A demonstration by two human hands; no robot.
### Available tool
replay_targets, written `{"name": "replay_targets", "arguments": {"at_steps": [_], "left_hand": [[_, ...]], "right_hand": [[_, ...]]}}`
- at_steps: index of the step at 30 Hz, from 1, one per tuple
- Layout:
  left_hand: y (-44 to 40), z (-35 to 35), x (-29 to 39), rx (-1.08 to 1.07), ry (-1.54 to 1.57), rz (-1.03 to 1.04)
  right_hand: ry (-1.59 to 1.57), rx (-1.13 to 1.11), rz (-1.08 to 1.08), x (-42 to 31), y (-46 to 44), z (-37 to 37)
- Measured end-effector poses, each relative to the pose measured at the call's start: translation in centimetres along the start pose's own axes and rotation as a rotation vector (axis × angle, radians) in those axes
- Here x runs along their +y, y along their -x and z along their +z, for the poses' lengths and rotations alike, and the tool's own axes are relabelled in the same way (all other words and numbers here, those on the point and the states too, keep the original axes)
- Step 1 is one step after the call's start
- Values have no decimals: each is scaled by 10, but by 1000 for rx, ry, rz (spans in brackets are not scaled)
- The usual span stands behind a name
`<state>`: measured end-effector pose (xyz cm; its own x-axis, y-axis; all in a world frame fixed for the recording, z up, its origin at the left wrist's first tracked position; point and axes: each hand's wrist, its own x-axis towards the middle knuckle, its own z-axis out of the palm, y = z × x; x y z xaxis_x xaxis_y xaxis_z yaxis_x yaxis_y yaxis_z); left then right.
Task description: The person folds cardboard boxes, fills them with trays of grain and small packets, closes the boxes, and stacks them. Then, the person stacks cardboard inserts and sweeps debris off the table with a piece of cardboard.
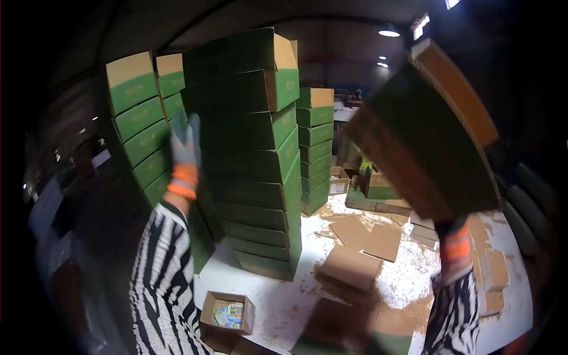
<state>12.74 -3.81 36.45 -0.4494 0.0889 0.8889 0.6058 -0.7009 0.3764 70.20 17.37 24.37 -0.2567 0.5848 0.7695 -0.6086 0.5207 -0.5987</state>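
My left hand [186, 141], in a grey glove with an orange cuff, is raised with its fingers stretched out beside a tall stack of green cardboard boxes [254, 171]. I cannot tell whether it touches them. On the right, a large open green-and-brown cardboard box [429, 139] is held up and tilted in the air. My right hand [451, 228] grips it at its lower edge, with the fingers hidden behind the cardboard. Both sleeves are black-and-white striped.
More green box stacks stand at the left [142, 121] and behind [316, 154]. A small carton of colourful packets [228, 312] sits on the white table [275, 307]. Flat cardboard sheets [352, 266] and brown scraps lie about. Farther back, a yellow-gloved hand [365, 167] is near some boxes.
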Motion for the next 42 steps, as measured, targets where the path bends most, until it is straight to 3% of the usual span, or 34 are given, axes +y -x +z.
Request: {"name": "replay_targets", "arguments": {"at_steps": [2, 3, 4, 6, 10, 12, 15, 18, 20, 24, 26, 27, 30, 31, 32, 33, 35, 37, 39, 40, 42], "left_hand": [[-99, -30, -32, -92, 9, -8], [-116, -11, 4, -24, 184, -203], [-135, -4, 16, -99, -53, -233], [-161, 0, 22, -143, 134, -384], [-175, -9, -28, -317, 86, -300], [-171, -8, -37, -319, 72, -334], [-166, 4, -36, -233, 90, -376], [-187, -7, -90, -123, -398, -61], [-175, -6, -44, -187, -500, -234], [-167, -12, -66, -139, -346, -288], [-157, -18, -92, -117, -374, -266], [-157, -22, -122, -168, -68, -266], [-121, -9, -62, -165, -93, -336], [-148, -26, -136, -244, 83, -219], [-142, -24, -131, -169, 55, -232], [-129, -25, -117, -95, 27, -246], [-100, -18, -90, -3, 41, -347], [-75, -7, -65, 45, 126, -501], [-83, -32, -122, -18, 131, -311], [-85, -37, -135, -43, 124, -245], [-90, -47, -162, -91, 113, -110]], "right_hand": [[9, 67, -8, -29, -84, 75], [-19, 85, -13, -40, -116, 108], [-56, 99, -17, -50, -142, 141], [-151, 138, -7, -67, -184, 206], [-301, 202, 117, -68, -261, 310], [-445, -7, 309, -30, -325, 307], [-153, 65, 325, -12, -346, 348], [357, 37, 343, -1, -353, 370], [735, -15, 393, 5, -358, 376], [1041, -29, 326, 14, -353, 379], [1063, 61, 80, 48, -349, 373], [1081, 106, -42, 66, -347, 370], [739, 104, -212, 112, -320, 341], [544, 142, -222, 139, -327, 326], [350, 177, -231, 157, -333, 316], [226, 224, -205, 153, -318, 320], [93, 298, 132, 127, -294, 331], [-4, 189, 197, 190, -331, 305], [-26, 263, 267, 157, -300, 337], [-18, 226, 230, 175, -309, 339], [46, 105, -30, 247, -366, 341]]}}
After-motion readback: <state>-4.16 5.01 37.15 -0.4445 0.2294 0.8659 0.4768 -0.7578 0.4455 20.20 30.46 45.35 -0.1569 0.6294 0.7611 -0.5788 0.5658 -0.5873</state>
